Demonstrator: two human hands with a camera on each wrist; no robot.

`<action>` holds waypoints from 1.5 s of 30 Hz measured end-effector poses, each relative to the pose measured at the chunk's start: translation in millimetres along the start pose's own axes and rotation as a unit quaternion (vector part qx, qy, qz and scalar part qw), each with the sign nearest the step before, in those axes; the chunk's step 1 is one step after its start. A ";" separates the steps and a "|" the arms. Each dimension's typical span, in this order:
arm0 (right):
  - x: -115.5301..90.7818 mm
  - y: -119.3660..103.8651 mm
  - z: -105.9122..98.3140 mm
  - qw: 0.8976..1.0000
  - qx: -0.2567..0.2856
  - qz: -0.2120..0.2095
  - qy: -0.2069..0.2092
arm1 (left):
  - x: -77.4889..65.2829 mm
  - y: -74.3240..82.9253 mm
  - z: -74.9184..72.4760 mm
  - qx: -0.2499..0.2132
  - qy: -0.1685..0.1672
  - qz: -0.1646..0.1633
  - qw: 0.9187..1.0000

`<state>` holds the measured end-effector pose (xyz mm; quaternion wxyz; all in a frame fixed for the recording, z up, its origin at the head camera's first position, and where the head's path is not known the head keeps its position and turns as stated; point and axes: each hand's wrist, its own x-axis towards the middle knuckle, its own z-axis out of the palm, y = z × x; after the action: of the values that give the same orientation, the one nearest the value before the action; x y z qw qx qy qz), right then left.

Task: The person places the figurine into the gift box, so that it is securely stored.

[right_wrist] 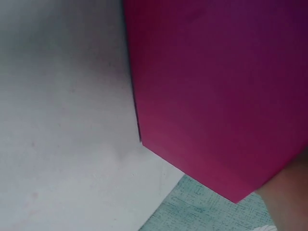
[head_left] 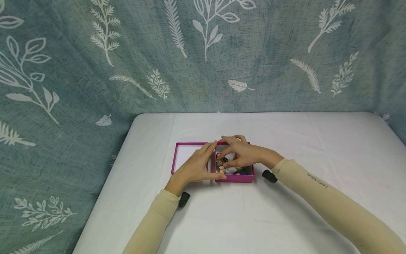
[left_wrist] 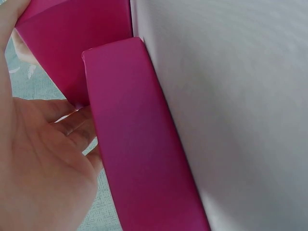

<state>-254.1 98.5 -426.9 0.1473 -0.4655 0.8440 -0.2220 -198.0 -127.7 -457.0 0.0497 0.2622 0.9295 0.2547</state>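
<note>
A magenta box [head_left: 234, 179] stands uncovered on the table, with several small toy figures [head_left: 222, 170] inside. My left hand [head_left: 196, 165] holds the box at its left side, thumb at the front corner and fingers at the back. In the left wrist view, the box [left_wrist: 72, 53] shows between the thumb and the fingers [left_wrist: 79, 130]. My right hand [head_left: 242, 153] reaches over the box's right wall, its thumb and forefinger down among the figures. I cannot tell whether they pinch one. The right wrist view shows mostly the box's outer wall [right_wrist: 216, 96].
A shallow magenta-rimmed lid [head_left: 173, 158] with a white inside lies left of the box, partly behind my left hand. White cloth covers the table [head_left: 285, 130]. A green leaf-patterned curtain [head_left: 269, 53] hangs behind and at the left.
</note>
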 end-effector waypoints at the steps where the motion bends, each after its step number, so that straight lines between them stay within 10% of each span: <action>1: -0.2 -0.4 -0.3 1.000 -0.006 0.001 -0.001 | 0.0 0.0 0.0 0.000 0.000 0.000 1.000; 45: -18.3 -1.0 -6.5 0.996 -0.074 -0.004 0.045 | -2.1 1.0 -0.7 -0.017 -0.010 -0.014 1.000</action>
<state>-246.9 115.2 -420.1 0.0737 -0.4681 0.8620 -0.1799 -195.9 -128.4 -456.0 0.0671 0.2510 0.9280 0.2670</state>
